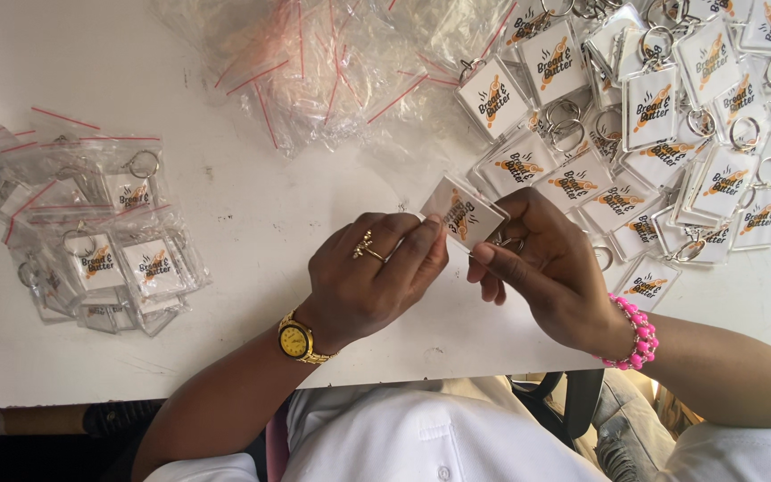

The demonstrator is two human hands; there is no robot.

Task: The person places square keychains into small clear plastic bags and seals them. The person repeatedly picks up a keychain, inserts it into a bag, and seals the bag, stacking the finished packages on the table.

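Both my hands hold one clear rectangular keychain (462, 211) with a white printed card inside, just above the white table (252, 205). My left hand (369, 277), wearing a gold ring and a gold wristwatch, pinches its left edge. My right hand (551, 268), with a pink bead bracelet on the wrist, grips its right side, and the metal key ring (510, 241) sits under those fingers.
A heap of loose clear keychains (653, 116) with metal rings fills the table's upper right. A pile of empty small plastic bags with red strips (332, 62) lies at the top middle. Several bagged keychains (100, 232) are stacked at the left.
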